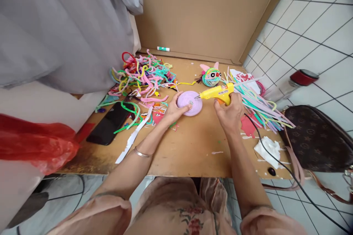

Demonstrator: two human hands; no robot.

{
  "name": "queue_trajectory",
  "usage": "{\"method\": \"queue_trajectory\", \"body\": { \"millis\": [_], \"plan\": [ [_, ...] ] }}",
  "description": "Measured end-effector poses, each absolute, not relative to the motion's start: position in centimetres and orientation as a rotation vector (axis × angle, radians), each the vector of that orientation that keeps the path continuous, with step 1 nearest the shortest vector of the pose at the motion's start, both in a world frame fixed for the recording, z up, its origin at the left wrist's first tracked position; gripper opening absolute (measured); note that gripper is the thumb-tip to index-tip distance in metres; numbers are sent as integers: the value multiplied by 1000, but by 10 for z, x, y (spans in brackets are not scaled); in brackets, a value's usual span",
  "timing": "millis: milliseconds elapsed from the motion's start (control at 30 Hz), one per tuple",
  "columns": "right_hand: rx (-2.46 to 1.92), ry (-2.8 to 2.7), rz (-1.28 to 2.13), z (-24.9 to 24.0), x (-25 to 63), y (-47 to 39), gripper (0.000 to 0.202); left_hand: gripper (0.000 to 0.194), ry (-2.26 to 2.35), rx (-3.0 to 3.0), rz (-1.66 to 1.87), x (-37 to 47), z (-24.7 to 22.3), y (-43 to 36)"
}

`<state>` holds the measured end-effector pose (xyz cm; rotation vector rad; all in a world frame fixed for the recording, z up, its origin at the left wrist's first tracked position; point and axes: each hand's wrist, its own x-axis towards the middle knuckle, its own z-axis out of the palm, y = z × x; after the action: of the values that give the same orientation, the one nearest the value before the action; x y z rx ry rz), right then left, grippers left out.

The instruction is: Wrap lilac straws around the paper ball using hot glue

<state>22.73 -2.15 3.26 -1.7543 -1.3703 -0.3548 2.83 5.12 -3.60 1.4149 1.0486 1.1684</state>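
My left hand (178, 109) grips the left edge of a round lilac coil (194, 107), its thumb resting on the flat face. The coil looks wound from a fuzzy strip, with a small pale spot near its centre. In my right hand (230, 112) is a yellow hot glue gun (217, 92), a finger near its orange trigger. Its metal nozzle points left, over the coil's face; whether it touches I cannot tell. Behind the coil sits a small striped figure (211, 77) with pink ears, round eyes and a red nose.
A tangled pile of coloured pipe cleaners (146, 73) covers the back left, near a black phone (111, 123). Straight pipe cleaners (259, 99) lie right, beside a crumpled tissue (267, 150) and a brown handbag (320, 137). The black cord (271, 158) trails off the table's right side.
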Motion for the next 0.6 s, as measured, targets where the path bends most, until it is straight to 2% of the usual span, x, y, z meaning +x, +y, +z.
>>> {"method": "queue_trajectory", "body": {
  "millis": [233, 600],
  "plan": [
    [-1663, -1489, -505, 10, 241, -17, 19, 88, 1091, 1479, 1163, 24, -35, 51],
    [-1736, -1551, -519, 6, 244, -22, 19, 93, 1008, 1468, 1179, 24, -38, 52]
  ]
}}
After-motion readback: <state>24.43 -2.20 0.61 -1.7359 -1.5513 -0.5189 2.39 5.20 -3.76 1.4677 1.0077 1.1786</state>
